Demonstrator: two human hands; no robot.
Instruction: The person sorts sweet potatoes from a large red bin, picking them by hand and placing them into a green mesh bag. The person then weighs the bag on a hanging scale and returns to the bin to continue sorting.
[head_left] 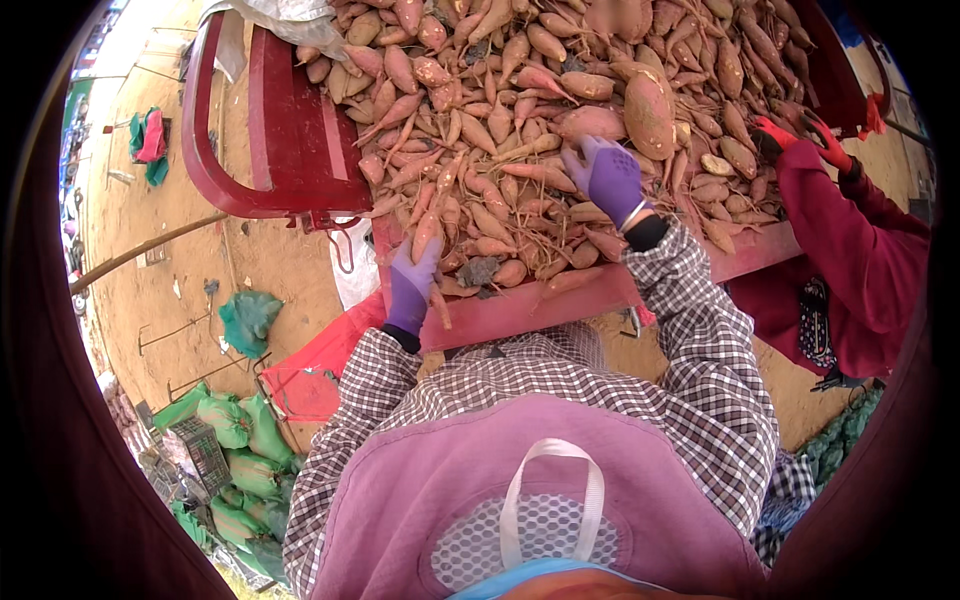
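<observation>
Head view: sweet potatoes heaped in a red cart bed [540, 315], the person standing at its near edge, the pile ahead of both hands. Left hand [412, 287], purple glove, low on the pile's near left side, fingertips against a long sweet potato [428, 228] lying just beyond them; its long axis points away from the body, roughly in line with the left forearm. Whether those fingers grip it or only rest on it, cannot tell. Right hand [612, 183], same glove, reaches farther in and right of the left one, palm down, fingers spread, nothing seen held. A slim sweet potato [538, 176] lies just left of its fingertips, long axis crosswise, right end nearest that hand; left hand well apart from it. Fat, large sweet potato [650, 115] beyond and slightly right of the right hand, long axis running away from the body; right hand clearly the nearer. Co-worker's maroon sleeve [850, 235] at far right.
</observation>
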